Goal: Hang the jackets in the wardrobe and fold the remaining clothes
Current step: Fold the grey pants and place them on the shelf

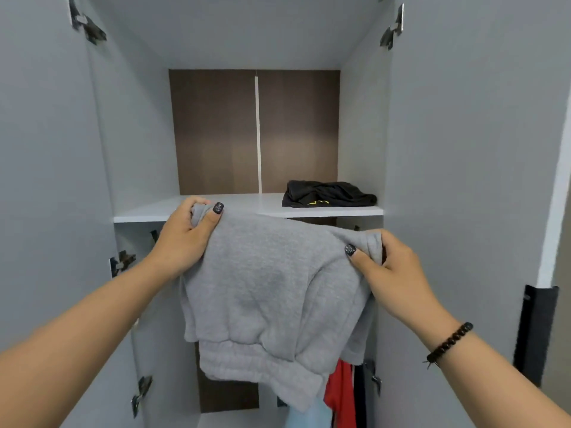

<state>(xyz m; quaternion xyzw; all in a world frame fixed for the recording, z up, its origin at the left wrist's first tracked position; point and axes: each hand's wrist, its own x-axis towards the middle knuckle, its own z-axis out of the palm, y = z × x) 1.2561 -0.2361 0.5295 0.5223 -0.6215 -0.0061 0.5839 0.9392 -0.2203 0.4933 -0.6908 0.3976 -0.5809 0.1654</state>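
Two bare forearms reach up from the bottom corners of the view, the right one wearing a dark beaded bracelet [449, 341] at the wrist. The left hand [185, 234] grips one upper corner of a folded grey sweat garment [272, 291], thumb on top and fingers curled under the bunched cloth. The right hand [387, 267] pinches the opposite upper corner in the same way, thumb over the fabric. Both thumbnails are painted dark with a pale pattern.

The grey garment is thick fleece, doubled over, with a ribbed elastic band showing along its lower hanging edge; it may be a pair of joggers, though the fold hides its full shape. It is held in the air in front of the white shelf [247, 208] of an open wardrobe [139, 134], its top edge level with the shelf's front lip.

On the shelf, toward the right, lies a loosely folded black garment [329, 194] with a small yellow mark. The wardrobe's back panel is dark brown. Below the shelf, behind the grey cloth, a red garment [340, 387], a dark one and something pale blue [312, 417] show at the bottom.
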